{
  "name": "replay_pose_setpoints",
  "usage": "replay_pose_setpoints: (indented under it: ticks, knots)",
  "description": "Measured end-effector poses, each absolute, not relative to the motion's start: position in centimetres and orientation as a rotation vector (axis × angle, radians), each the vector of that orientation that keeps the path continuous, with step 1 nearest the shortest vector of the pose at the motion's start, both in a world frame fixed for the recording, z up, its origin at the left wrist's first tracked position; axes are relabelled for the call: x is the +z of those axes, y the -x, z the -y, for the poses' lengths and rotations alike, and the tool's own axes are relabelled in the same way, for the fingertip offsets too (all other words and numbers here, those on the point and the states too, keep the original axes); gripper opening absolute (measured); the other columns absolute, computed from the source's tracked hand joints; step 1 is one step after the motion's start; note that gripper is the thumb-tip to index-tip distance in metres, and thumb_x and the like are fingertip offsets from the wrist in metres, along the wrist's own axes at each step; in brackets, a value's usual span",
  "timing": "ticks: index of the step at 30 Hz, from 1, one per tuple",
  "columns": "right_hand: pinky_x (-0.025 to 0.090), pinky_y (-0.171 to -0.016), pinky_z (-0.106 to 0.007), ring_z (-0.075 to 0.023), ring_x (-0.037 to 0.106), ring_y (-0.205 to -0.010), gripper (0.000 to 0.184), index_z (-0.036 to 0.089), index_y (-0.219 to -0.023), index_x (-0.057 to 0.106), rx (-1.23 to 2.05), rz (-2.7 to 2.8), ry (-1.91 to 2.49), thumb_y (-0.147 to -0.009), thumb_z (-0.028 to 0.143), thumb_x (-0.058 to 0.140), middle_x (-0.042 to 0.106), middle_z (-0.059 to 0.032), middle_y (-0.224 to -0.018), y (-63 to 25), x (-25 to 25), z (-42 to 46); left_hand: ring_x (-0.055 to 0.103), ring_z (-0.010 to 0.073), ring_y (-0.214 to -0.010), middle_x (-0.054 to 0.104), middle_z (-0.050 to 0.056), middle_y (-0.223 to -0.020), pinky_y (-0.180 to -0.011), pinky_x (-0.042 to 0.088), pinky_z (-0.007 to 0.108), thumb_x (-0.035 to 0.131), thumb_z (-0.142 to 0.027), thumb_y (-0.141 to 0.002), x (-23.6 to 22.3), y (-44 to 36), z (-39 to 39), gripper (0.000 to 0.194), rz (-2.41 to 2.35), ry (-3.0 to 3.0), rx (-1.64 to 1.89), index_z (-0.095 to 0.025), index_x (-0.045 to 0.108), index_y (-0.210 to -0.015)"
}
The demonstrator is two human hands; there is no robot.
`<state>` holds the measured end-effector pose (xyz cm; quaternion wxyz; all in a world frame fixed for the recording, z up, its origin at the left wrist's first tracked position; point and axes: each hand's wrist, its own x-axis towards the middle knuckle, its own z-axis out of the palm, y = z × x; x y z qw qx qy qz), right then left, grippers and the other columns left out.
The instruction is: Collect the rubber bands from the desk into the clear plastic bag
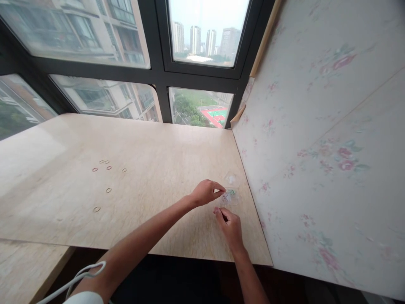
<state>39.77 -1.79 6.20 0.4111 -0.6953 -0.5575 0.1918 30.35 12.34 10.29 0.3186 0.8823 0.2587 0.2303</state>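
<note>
The left hand (205, 192) is being held at the left side of a clear packet (234, 201), which is being supported by the tabletop (152, 160) near the wall (310, 126). Its grip is being pinched closed at the fingertips; whether the packet is being gripped cannot be told. The right hand (232, 229) is being held on the near side of the packet, its thumb and forefinger being pressed together; whether anything small is being gripped there cannot be told. Green bands (232, 191) and purplish bits (225, 197) are being seen through the packet. Just beyond it, a second clear piece (230, 179) is being borne by the tabletop. Well apart to the left, seven thin rings (106, 191) are being spread out, two being tinted reddish.
</note>
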Motion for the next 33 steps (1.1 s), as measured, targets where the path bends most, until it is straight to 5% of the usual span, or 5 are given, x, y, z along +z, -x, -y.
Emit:
replay_pose_setpoints:
  ticks: [5,12,24,33]
  knots:
    - [0.033,-0.051,-0.022,-0.0108,0.043,-0.049,0.043,0.016,-0.064,0.063,0.474,1.415,1.77,-0.091,0.043,0.043,0.048,0.0029,-0.051,-39.7,6.3,1.8,0.068,0.0177,-0.087,0.073,0.004,-0.098,-0.074,0.048,0.026,0.054,-0.023,-0.087,9.1,-29.7,-12.2,0.022,-0.639,-2.395,0.592,-0.024,0.074,-0.095]
    - [0.039,-0.055,-0.022,-0.0128,0.052,-0.053,0.039,0.017,-0.073,0.068,0.498,1.411,1.764,-0.091,0.042,0.044,0.058,0.0011,-0.056,-39.7,6.4,2.0,0.062,0.0106,-0.063,0.073,0.004,-0.094,-0.065,0.048,0.023,0.052,-0.023,-0.086,7.1,-25.0,-12.3,0.022,-0.892,-2.253,0.783,-0.021,0.072,-0.097]
    - [0.05,-0.063,-0.026,-0.023,0.066,-0.072,0.041,0.018,-0.072,0.072,0.575,1.343,1.809,-0.083,0.053,0.052,0.071,-0.006,-0.075,-39.8,6.6,1.8,0.061,0.0112,-0.064,0.072,0.005,-0.086,-0.067,0.049,0.024,0.052,-0.017,-0.082,4.9,-16.5,-13.3,0.021,-1.183,-2.121,0.972,-0.02,0.07,-0.093]
    - [0.041,-0.05,-0.022,-0.0129,0.053,-0.051,0.037,0.016,-0.082,0.073,0.563,1.656,1.461,-0.089,0.042,0.048,0.061,-0.0001,-0.057,-30.1,11.4,-6.1,0.062,0.0134,-0.064,0.072,0.005,-0.08,-0.064,0.049,0.025,0.055,-0.019,-0.079,4.9,-16.5,-13.9,0.017,-1.196,-1.789,1.062,-0.018,0.071,-0.084]
